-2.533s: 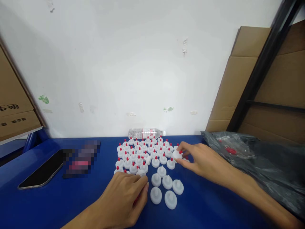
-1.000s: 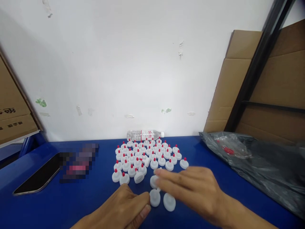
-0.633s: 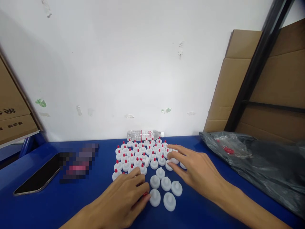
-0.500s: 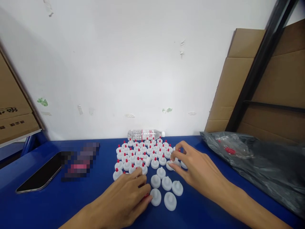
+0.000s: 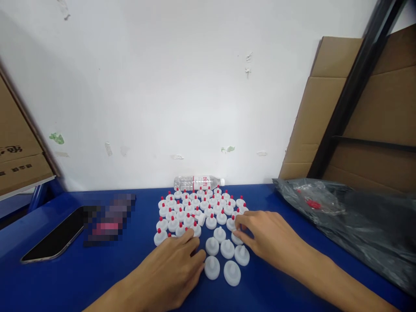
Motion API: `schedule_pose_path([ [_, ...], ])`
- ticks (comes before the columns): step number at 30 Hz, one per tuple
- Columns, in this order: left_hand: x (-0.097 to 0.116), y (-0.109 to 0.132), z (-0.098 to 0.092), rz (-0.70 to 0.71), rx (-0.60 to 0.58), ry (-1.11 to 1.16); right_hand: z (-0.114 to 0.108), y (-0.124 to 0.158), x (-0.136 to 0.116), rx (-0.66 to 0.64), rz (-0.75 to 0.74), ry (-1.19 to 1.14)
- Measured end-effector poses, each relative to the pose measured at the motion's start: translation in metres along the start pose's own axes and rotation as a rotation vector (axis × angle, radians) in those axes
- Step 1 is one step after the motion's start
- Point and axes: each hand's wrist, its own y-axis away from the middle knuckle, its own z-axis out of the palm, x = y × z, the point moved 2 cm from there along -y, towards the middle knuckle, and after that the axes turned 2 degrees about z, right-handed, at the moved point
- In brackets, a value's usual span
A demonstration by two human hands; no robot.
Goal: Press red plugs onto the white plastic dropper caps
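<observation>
White round nozzle caps with small red tips (image 5: 190, 207) stand in a dense group on the blue table. In front of them are several white nozzle caps without red tips (image 5: 227, 248). My left hand (image 5: 172, 268) is curled at the near edge of the group, thumb against fingers. A small red tip showed between them a moment ago, and its fingers now hide it. My right hand (image 5: 260, 232) pinches a white nozzle cap (image 5: 236, 238) at the group's right side. The fingers partly cover that cap, and whether a red tip is on it cannot be seen.
A clear plastic bottle (image 5: 198, 182) lies against the wall behind the caps. A phone (image 5: 53, 236) and a blurred-out item (image 5: 110, 221) lie at left. Dark plastic sheeting (image 5: 364, 234), with a clear bag of red pieces (image 5: 313, 203), covers the right. Cardboard (image 5: 328, 108) leans behind.
My right hand has moved down and toward me, from a cap farther back to a nearer one. Red-tipped caps behind it are uncovered. The left thumb has drawn in, hiding the red tip.
</observation>
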Motion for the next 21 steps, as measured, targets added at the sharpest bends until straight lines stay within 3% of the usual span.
schedule_pose_path([
  [3, 0.000, 0.000, -0.003, 0.030, -0.037, -0.010, -0.009, 0.000, 0.005, 0.036, 0.052, 0.063],
  [6, -0.001, 0.000, -0.006, 0.014, -0.072, 0.010, -0.020, -0.002, 0.019, 0.088, 0.214, 0.191],
  [9, -0.001, 0.001, -0.008, 0.001, -0.096, 0.035, -0.021, -0.004, 0.034, 0.043, 0.333, 0.290],
  [16, 0.001, 0.002, -0.012, -0.019, -0.150, 0.070, 0.007, -0.009, 0.037, -0.094, 0.280, 0.292],
  [21, 0.000, 0.001, -0.012, -0.012, -0.169, 0.078, 0.014, -0.010, 0.036, -0.117, 0.215, 0.271],
])
